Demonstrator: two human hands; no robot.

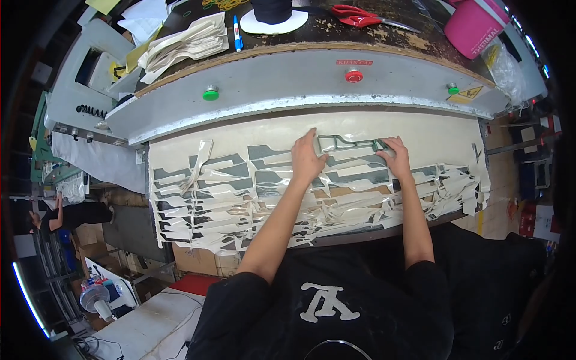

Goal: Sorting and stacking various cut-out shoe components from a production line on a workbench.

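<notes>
A narrow green-edged metal cutting die [354, 144] lies on a cream sheet of material [240, 129] on the press bed, just past the cut-out area. At the die's right end, my right hand [396, 159] has its thumb and fingers closed on the frame. My left hand [307, 159] rests by the left end, forefinger stretched forward and thumb apart, bracketing that corner. Nearer me, the sheet is a torn web of long cut-out shapes [270, 174] with a dark surface showing through. A loose cream strip [201, 162] sticks up to the left.
Beyond the bed runs a grey press beam [270, 84] with green buttons [210, 93] and a red button [354, 76]. On top are stacked cream pieces [186, 45], a pen [237, 35], red scissors [372, 18] and a pink container [477, 27]. Another person [72, 216] is at far left.
</notes>
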